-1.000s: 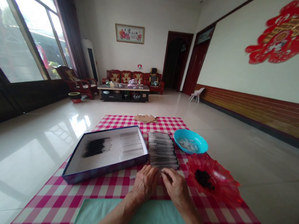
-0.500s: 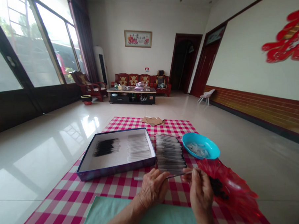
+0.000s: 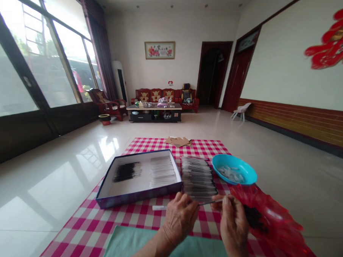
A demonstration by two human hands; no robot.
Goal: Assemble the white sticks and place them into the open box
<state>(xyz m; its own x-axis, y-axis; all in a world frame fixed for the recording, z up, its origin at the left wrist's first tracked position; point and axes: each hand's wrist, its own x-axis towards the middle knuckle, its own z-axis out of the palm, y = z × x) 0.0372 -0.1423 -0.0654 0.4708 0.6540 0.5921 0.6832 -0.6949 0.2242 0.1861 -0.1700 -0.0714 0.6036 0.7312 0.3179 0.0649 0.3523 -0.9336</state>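
My left hand (image 3: 181, 215) is closed around the barrel of a slim pen (image 3: 158, 208), whose whitish end sticks out to the left. The pen's thin dark part runs across to my right hand (image 3: 234, 222), which pinches the other end between thumb and fingers; the very tip is hidden there. Just beyond both hands lies a row of clear and dark pens (image 3: 198, 176). To the right, a red plastic bag (image 3: 280, 214) holds small black pieces (image 3: 255, 217). A blue bowl (image 3: 249, 172) behind it contains small clear pieces (image 3: 232, 174).
A shallow box (image 3: 137, 198) at left holds black-ended sticks (image 3: 125, 172) and clear tubes (image 3: 162, 170). A green cloth (image 3: 122, 246) lies under my forearms on the checked tablecloth (image 3: 74, 235). Cardboard scraps (image 3: 180, 142) lie at the far edge.
The camera view has shifted slightly, so everything sits a little lower and further right. Both hands keep the same hold on the pen.
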